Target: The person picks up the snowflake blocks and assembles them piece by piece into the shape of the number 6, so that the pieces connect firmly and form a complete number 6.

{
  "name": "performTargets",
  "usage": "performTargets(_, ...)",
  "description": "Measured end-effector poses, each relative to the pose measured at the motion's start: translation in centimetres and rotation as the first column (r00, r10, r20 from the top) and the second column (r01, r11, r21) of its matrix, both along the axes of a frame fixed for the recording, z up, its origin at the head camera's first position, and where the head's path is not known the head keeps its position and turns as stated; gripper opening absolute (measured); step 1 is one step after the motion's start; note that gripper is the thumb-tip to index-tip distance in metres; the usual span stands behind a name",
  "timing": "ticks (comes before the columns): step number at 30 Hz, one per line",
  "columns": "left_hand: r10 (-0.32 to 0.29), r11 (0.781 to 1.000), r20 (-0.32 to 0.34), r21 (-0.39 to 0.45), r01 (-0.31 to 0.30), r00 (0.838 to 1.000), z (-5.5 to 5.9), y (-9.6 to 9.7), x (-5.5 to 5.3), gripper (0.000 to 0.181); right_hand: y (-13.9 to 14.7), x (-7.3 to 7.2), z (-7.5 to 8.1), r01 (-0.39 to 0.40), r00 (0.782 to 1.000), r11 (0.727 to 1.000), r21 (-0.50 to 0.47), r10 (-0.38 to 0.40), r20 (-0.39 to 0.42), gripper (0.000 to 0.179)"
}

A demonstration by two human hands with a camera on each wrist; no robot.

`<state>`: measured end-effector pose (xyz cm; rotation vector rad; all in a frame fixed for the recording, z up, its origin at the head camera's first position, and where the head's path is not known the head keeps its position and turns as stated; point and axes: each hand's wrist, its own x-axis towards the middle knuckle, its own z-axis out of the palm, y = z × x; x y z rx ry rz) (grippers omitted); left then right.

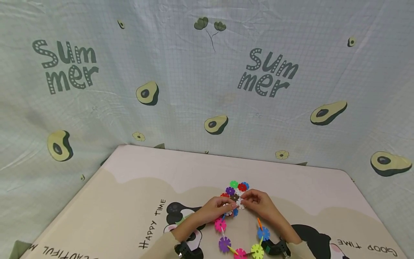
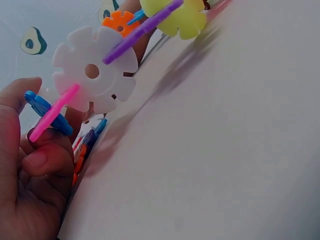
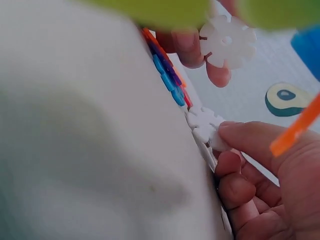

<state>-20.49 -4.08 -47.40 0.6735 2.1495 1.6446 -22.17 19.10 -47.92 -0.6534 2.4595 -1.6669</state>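
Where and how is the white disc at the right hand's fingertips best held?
Probably by the rim nearest the right hand, coming from the right, thumb on one face and finger on the other: the white disc is thin and flat, its far notches uncovered.

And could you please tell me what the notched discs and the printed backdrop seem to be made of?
The notched discs look like molded plastic, smooth with a soft sheen: even color, crisp slots, thin edges. The printed backdrop seems to be thin plastic sheeting or coated fabric, slightly shiny, judging by its creases and pale highlights; I can't tell which.
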Motion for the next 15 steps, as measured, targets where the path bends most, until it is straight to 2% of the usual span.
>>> performTargets(3, -0.001, 1.000, -0.004, -0.002, 0.001, 1.000, -0.05, -0.04, -0.03, 0.039, 0.13, -0.09, 0.02, 0.003, 1.000, 1.000, -0.008, -0.003, 0.022, 0.018)
performTargets(6, -0.001, 1.000, 0.000, -0.005, 0.001, 1.000, -0.10, -0.04, -0.04, 0.040, 0.19, -0.15, 0.07, 0.029, 0.996, 0.999, -0.026, -0.027, 0.086, 0.021)
performTargets(10, -0.007, 1.000, 0.000, 0.000, 0.007, 1.000, -0.12, -0.05, -0.06, 0.039, 0.18, -0.23, 0.10, 0.071, 0.980, 0.992, -0.108, -0.049, 0.192, 0.028)
performTargets(15, -0.010, 1.000, 0.011, 0.008, 0.010, 1.000, -0.06, -0.03, -0.05, 0.037, 0.16, -0.21, 0.12, 0.089, 0.962, 0.971, -0.223, -0.026, 0.272, 0.033)
